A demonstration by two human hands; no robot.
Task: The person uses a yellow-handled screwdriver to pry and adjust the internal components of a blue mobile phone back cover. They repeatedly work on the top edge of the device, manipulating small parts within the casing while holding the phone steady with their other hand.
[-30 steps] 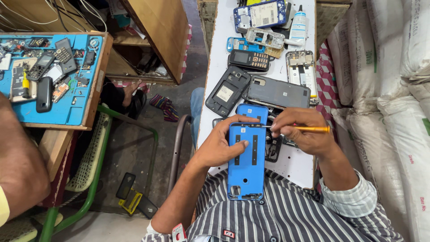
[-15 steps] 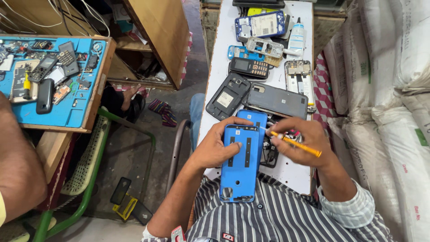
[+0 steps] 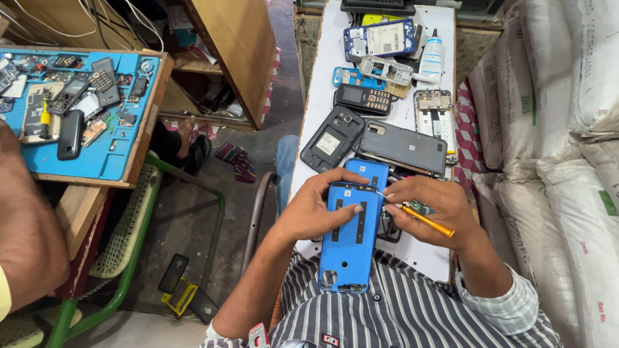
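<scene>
One blue phone back cover (image 3: 351, 238) — inner side up.

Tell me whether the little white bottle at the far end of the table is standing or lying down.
Lying down. The white bottle rests on its side on the white table, its nozzle pointing away toward the far end, beside the opened phones.

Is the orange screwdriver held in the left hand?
No. The right hand holds the orange screwdriver; the left hand steadies the blue phone back cover.

White sacks (image 3: 567, 96) flank a cluttered blue tray (image 3: 122, 164).
</scene>
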